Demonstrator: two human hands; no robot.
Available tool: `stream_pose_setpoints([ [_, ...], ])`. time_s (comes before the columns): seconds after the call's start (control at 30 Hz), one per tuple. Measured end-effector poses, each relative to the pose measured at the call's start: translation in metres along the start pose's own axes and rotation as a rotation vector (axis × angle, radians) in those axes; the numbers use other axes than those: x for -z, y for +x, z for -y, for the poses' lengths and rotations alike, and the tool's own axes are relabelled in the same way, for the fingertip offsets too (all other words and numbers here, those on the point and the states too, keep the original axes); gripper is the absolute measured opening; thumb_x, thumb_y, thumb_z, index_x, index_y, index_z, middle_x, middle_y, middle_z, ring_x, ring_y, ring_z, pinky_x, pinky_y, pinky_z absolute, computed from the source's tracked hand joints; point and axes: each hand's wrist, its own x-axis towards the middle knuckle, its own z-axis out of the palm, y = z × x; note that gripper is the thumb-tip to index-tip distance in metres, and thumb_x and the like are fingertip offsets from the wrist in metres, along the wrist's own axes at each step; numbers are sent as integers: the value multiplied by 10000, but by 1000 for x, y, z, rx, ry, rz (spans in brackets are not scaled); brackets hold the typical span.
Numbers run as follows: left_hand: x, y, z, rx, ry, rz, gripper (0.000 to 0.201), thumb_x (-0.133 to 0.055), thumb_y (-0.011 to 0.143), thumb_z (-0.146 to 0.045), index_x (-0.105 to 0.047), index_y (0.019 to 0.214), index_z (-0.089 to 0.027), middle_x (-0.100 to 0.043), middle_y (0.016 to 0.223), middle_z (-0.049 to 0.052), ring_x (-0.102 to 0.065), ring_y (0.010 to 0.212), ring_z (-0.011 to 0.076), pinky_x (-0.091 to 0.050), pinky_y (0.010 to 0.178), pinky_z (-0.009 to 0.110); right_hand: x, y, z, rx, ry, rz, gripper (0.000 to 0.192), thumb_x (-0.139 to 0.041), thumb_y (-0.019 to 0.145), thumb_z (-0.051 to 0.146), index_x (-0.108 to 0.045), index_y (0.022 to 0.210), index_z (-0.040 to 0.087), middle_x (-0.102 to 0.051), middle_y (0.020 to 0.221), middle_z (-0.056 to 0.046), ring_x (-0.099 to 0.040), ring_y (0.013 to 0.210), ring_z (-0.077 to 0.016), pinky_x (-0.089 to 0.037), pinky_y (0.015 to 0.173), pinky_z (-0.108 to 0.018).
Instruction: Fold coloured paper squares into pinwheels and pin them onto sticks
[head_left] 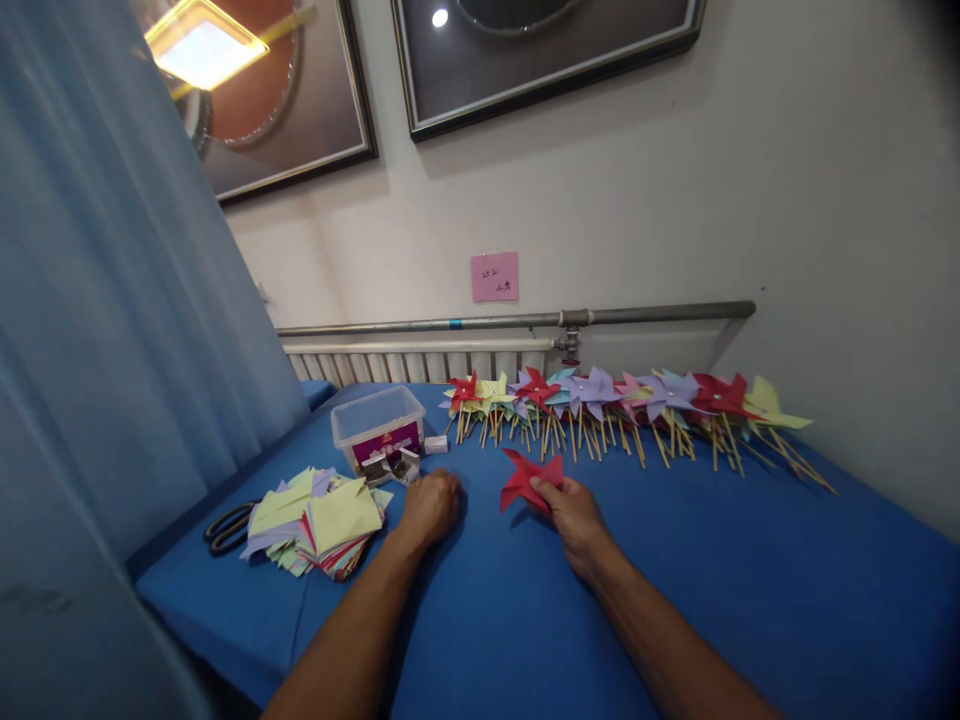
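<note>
In the head view, your right hand (574, 515) holds a red paper pinwheel (527, 482), thumb on top, just over the blue cloth (480, 620) and well to the right of your left hand (433, 508). No stick shows on it, so the step in hand looks to be the pinwheel head, gathered but not yet mounted. Your left hand rests on the cloth with its fingers curled in — you cannot tell from here whether it pinches something small. Near it are two small opened boxes (376, 467) in front of the plastic tub (379, 443); their contents are too small to make out. The finished pinwheels (596, 390) behind have sticks and centre fasteners, so the next move seems to call for a fastener through the middle — keep that right thumb firm, or the folded points may spring loose.
</note>
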Motion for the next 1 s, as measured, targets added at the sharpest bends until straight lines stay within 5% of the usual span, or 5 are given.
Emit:
stream_pose_setpoints([
  [0.4, -9, 3, 26, -165, -252, -5, 292, -508, 912, -137, -769, 1024, -202, -764, 1067, 63, -675, 1018, 196, -471, 906, 281, 1, -2, 1, 14, -8, 7, 228, -811, 652, 358, -754, 766, 170, -763, 706, -41, -667, 612, -183, -512, 595, -289],
  [0.67, -2, -1, 11, 125, -232, -1, 258, -556, 936, -335, -770, 977, -196, -787, 1006, 79, -700, 944, 216, -465, 797, 292, 1, -2, 0, 14, -11, 0, 267, -816, 631, 384, -746, 768, 166, -752, 704, -35, -659, 618, -183, -502, 609, -294],
  [1.0, -3, 0, 6, 58, -207, 48, 221, -577, 904, -240, -777, 1000, -233, -794, 1027, 56, -707, 984, 215, -465, 813, 289, 1, 0, -1, 14, -21, 1, 253, -807, 638, 380, -746, 778, 179, -756, 703, -32, -669, 621, -191, -504, 615, -301],
])
